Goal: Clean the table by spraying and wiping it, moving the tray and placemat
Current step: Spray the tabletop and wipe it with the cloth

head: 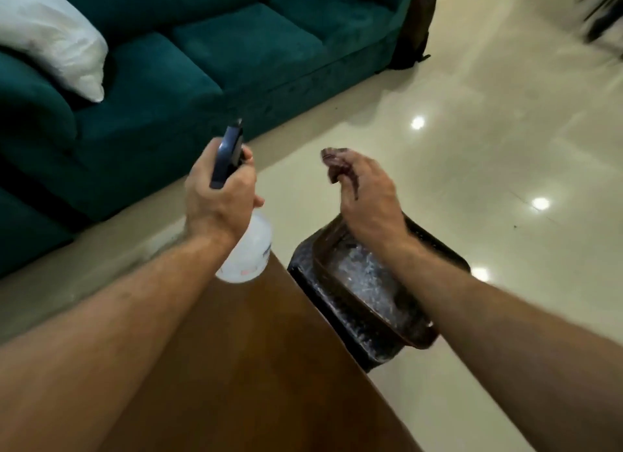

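Observation:
My left hand (219, 195) grips a clear spray bottle (247, 249) by its dark blue trigger head, nozzle pointing away, held above the far corner of the brown wooden table (256, 367). My right hand (365, 195) is closed on a small dark reddish cloth (337, 163) and hangs in the air to the right of the bottle. Below the right hand, off the table's right edge, a brown tray (367, 300) lies on a dark placemat (323, 293) on a low stand. The placemat's far side is hidden by my right wrist.
A teal sofa (236, 53) with a white cushion (57, 37) stands beyond the table on the left. Glossy cream floor tiles (505, 131) stretch to the right. A dark bag (416, 23) leans at the sofa's far end.

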